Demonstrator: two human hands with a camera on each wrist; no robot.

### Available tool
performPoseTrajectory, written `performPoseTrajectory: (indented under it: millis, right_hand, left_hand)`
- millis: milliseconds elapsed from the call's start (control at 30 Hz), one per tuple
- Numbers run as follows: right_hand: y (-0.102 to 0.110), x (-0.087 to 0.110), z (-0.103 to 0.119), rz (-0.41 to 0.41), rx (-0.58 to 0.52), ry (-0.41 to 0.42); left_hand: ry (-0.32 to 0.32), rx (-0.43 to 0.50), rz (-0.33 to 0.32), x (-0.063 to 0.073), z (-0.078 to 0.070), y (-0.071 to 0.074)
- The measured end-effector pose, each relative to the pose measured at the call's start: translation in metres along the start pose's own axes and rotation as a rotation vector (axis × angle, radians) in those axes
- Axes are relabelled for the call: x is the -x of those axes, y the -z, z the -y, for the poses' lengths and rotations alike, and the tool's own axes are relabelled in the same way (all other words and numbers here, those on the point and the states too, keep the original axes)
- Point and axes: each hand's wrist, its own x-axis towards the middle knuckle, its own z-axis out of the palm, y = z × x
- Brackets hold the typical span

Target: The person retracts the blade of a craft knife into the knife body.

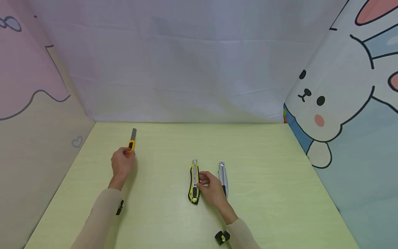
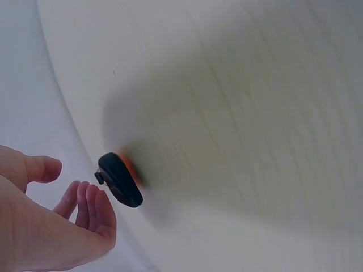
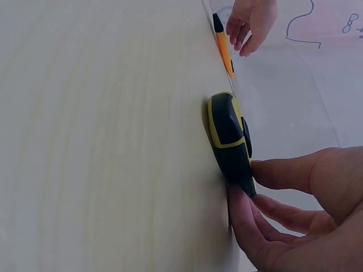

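Observation:
On the left of the table, an orange utility knife (image 1: pixel 132 143) lies with its grey blade end pointing away. My left hand (image 1: pixel 122 162) hovers at its handle; in the left wrist view the thumb (image 2: pixel 44 169) and bent fingers are apart, with nothing between them. Near the middle lies a yellow-and-black utility knife (image 1: pixel 194 183). My right hand (image 1: pixel 212 188) pinches its right edge, the thumb (image 3: pixel 283 171) on one face and a fingertip at the other. Just right of that hand is a silver utility knife (image 1: pixel 222 173), its lower part partly hidden by the hand.
The pale wood-grain table (image 1: pixel 273 193) ends at a white cloth backdrop (image 1: pixel 186 69). Printed cloth panels stand at both sides, the right one showing a cartoon rabbit (image 1: pixel 332 103). Small black devices (image 1: pixel 222 238) sit at the wrists.

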Motion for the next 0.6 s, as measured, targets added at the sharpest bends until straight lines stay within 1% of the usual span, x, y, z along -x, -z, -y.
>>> performPoseTrajectory:
  millis: [100,233,367,600]
  right_hand:
    - [-0.001,0.000,0.000,0.003,0.007,-0.004]
    - [0.001,0.000,0.001,-0.006,0.018,-0.002]
    - [0.003,0.001,0.002,-0.015,0.009,0.007]
    - [0.001,0.002,0.002,-0.011,-0.014,0.027]
  left_hand:
    - [0.041,0.000,-0.014,-0.004,0.005,0.002]
    - [0.067,0.000,-0.020,-0.008,0.012,0.002]
    - [0.085,0.003,0.005,-0.011,0.018,0.002]
    - [0.127,-0.001,0.051,-0.012,0.019,0.004]
